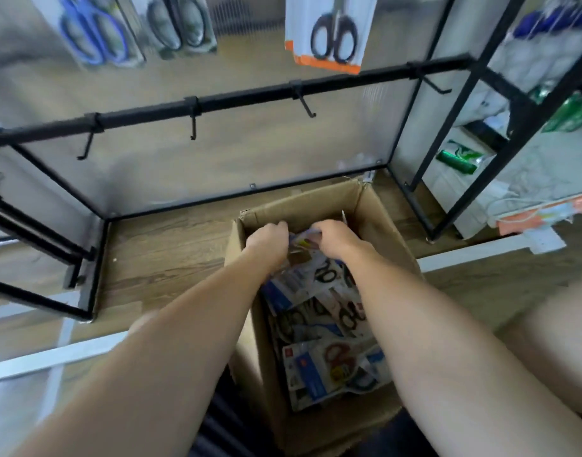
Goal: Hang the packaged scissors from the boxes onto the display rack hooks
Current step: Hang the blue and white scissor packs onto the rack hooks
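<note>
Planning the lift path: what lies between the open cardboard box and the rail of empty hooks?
In the head view, only bare wooden floor and the rack's bottom bar separate cardboard box from rail.

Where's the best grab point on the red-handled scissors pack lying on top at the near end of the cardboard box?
Likely its far-left corner, on the blue-and-white card. The red-handled scissors pack lies flat, face up, uppermost at the near end of the brown cardboard box. Come straight down from above and pinch the card edge; the bulging blister over the handles looks harder to grip.
</note>
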Motion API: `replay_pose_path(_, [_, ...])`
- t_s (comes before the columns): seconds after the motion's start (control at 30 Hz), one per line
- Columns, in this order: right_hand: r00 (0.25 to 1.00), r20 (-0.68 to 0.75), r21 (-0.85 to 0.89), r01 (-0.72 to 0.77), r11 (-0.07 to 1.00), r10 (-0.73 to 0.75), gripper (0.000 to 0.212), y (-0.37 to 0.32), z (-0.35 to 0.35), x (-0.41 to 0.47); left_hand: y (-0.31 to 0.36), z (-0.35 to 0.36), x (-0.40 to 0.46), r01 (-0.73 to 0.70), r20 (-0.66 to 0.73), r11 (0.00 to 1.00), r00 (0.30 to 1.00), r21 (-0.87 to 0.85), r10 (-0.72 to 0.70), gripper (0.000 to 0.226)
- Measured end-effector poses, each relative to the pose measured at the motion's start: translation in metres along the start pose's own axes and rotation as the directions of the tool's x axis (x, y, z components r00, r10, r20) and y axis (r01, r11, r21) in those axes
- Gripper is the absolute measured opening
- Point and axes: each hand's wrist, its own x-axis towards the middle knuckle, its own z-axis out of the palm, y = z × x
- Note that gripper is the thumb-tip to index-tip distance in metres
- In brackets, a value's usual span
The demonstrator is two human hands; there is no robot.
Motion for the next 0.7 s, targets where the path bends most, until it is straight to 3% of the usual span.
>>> replay_pose_path(0.1, [0.996,-0.081,0.176,0.061,0.983,-0.047,0.013,-0.032,-0.03,-0.02,-0.016,-0.041,-0.014,-0.007,-0.027,1.0,1.0,-0.026,0.006,0.02])
replay_pose_path(0.2, [0.988,-0.111,0.241,0.13,0.962,-0.106,0.02,-0.069,-0.055,-0.029,-0.035,-0.085,-0.035,0.03,-0.085,0.994,0.996,-0.101,-0.039,0.007])
replay_pose_path(0.37, [0.991,-0.119,0.415,0.105,0.904,-0.061,0.04,-0.128,-0.081,-0.041,-0.074,-0.151,-0.062,-0.015,-0.183,0.961,0.982,-0.278,-0.038,0.026])
replay_pose_path(0.53, [0.97,-0.165,0.442,0.233,0.866,-0.177,0.029,-0.191,-0.091,-0.043,-0.112,-0.2,-0.102,-0.06,-0.191,0.922,0.981,-0.382,-0.016,0.017])
replay_pose_path(0.7, [0.902,-0.321,0.452,0.414,0.79,-0.288,0.021,-0.266,-0.099,-0.06,-0.151,-0.235,-0.133,-0.005,-0.264,0.896,0.956,-0.444,-0.125,0.009])
